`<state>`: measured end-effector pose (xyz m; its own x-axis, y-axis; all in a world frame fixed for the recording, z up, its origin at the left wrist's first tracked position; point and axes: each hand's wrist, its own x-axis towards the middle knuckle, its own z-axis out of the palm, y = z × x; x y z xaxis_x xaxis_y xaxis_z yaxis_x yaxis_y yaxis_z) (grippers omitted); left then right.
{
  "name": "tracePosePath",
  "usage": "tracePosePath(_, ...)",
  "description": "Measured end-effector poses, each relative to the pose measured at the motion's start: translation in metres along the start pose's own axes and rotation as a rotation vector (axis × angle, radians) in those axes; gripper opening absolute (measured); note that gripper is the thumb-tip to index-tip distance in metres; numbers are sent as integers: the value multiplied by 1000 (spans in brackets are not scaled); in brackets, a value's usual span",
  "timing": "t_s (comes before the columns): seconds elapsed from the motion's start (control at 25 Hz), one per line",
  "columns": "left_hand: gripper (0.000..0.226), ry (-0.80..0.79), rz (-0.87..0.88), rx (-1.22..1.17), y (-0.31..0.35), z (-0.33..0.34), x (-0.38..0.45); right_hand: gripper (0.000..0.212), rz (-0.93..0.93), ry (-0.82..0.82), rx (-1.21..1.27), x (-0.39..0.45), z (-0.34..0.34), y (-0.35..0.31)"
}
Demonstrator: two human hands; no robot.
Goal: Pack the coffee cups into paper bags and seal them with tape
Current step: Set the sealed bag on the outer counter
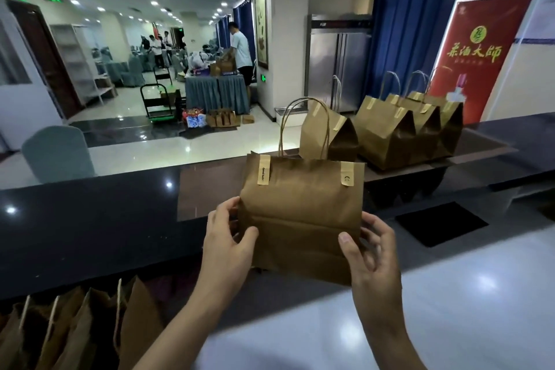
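A brown paper bag (300,213) with twine handles is held upright above the dark counter (90,219). Its folded top is closed by two tan tape strips, one at the left (264,170) and one at the right (347,173). My left hand (228,243) grips the bag's lower left edge. My right hand (372,255) grips its lower right edge, thumb on the front. No coffee cups show; the bag's contents are hidden.
Several taped bags (399,129) stand in a row on the raised counter ledge at the back right. Unfilled bags (75,327) stand at the lower left. A white surface (450,294) lies at the lower right. People work at a distant table (216,90).
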<state>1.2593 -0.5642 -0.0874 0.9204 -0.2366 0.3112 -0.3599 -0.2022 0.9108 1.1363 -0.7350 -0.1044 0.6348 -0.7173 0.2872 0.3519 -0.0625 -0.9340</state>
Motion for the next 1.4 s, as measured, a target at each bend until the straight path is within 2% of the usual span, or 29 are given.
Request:
tracePosePath(0.36, 49, 3, -67, 54, -16, 46, 95, 42, -15, -79, 62, 79, 6, 31)
tracePosePath(0.56, 50, 3, -124, 17, -33, 62, 139, 48, -8, -144, 55, 102, 16, 55)
tracePosePath(0.68, 53, -12, -148, 10, -39, 74, 159, 52, 1, -129, 52, 113, 23, 73)
tracePosePath(0.84, 56, -80, -163, 27, -45, 89, 178, 56, 22, -117, 21, 119, 35, 90)
tracePosePath(0.96, 57, -198, -149, 1, -43, 99, 183, 54, 11, -148, -67, 119, 46, 102)
tracePosePath(1.08, 58, -297, -132, -13, -48, 106, 183, 64, 32, -215, -120, 126, 56, 109)
tracePosePath(1.4, 55, -355, -114, -53, -52, 124, 182, 67, 111, -256, -150, 170, 70, 111)
